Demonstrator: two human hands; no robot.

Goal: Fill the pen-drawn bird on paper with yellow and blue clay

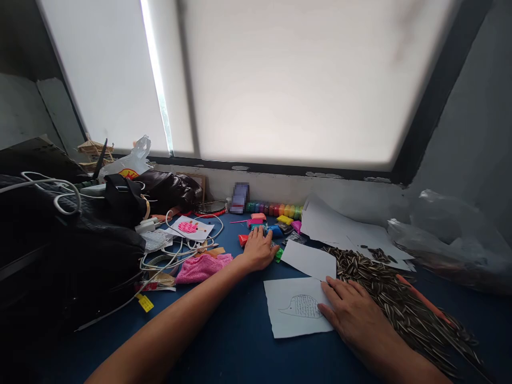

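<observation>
My left hand [261, 249] reaches forward with fingers apart over a cluster of small colourful clay packets. Around it lie a red packet [242, 240], a blue packet [275, 231], a green packet [279, 254] and a yellow packet [285, 219]. Whether its fingertips touch any packet is hard to make out. My right hand [350, 309] rests open, fingers spread, on the right edge of a paper with a hedgehog outline drawn on it [282, 325]. Just beyond that drawing lies a blank white paper [308, 258]. Striped sunflower seeds [400, 304] are heaped beside my right hand.
An orange stick [426, 301] lies on the seeds. White sheets [336, 224] and a plastic bag [460, 240] are at the right. A row of coloured clay [276, 208] lines the back. White cables [176, 256], a pink cloth [204, 268] and a black bag [92, 256] crowd the left.
</observation>
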